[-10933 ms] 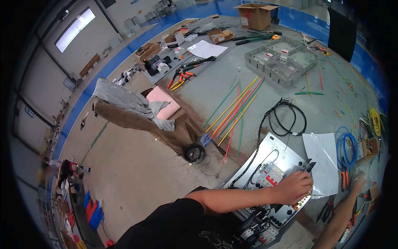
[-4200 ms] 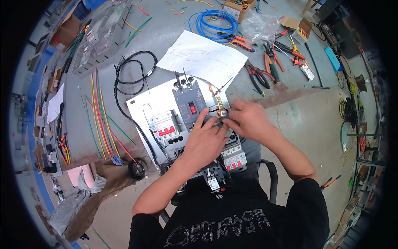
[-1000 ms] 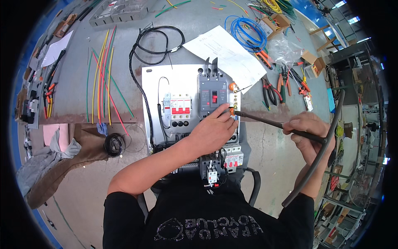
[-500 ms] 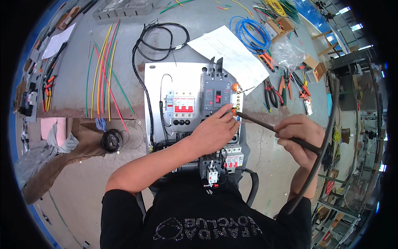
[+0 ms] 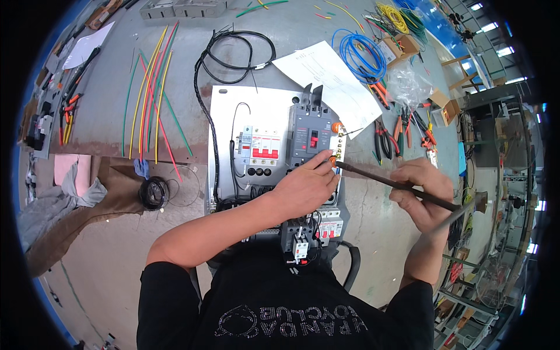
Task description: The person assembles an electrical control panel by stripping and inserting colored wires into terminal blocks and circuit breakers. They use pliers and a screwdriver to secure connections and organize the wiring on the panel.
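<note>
In my right hand (image 5: 423,192) is a long dark T-handle socket wrench (image 5: 376,177), fingers wrapped round its shaft near the crossbar. The wrench's tip meets a small orange insulator (image 5: 333,160) at the right edge of a white mounting plate (image 5: 224,125). My left hand (image 5: 306,185) reaches across the plate, fingertips pinching at that insulator. Beside it sits a large grey circuit breaker (image 5: 312,140) with a red switch. Another orange insulator (image 5: 337,126) and a row of brass screws (image 5: 340,146) run along the same edge. A smaller breaker with red levers (image 5: 265,149) stands left.
Loose coloured wires (image 5: 153,99) lie on the left of the grey bench (image 5: 111,76). Behind the plate are a black cable coil (image 5: 233,55), paper sheets (image 5: 329,81) and a blue wire coil (image 5: 361,55). Pliers (image 5: 383,139) lie at right. A contactor (image 5: 294,236) is mounted nearest my body.
The wrench's crossbar has swung round and is now blurred, while its tip stays at the insulator. My right hand has turned with it. The view has shifted slightly.
</note>
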